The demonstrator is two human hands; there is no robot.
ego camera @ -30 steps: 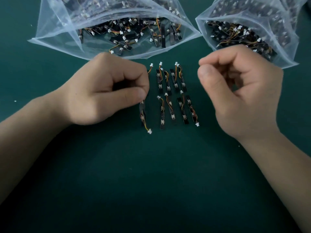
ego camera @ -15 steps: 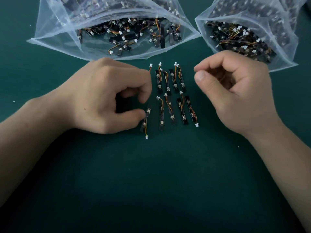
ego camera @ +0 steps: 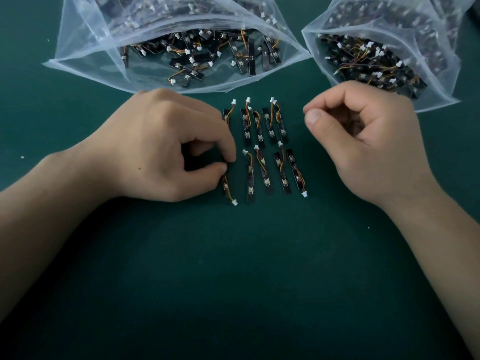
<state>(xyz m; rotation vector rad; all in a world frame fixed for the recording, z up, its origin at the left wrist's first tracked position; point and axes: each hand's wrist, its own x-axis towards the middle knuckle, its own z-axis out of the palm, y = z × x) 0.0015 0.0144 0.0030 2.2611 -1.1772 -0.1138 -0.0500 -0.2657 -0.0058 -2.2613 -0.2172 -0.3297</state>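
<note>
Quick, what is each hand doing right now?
Left hand: pinching the end of a small black wired strip.
Right hand: fingers curled, nothing visible in it.

Dark green matte table top fills the frame edge to edge. Surface is flat and uniform. Light is soft and diffuse, brightest across the upper half and centre, falling off to near black in the lower left and lower right corners. Two tiny white specks lie on it: one at far left mid-height, one right of centre.
</note>
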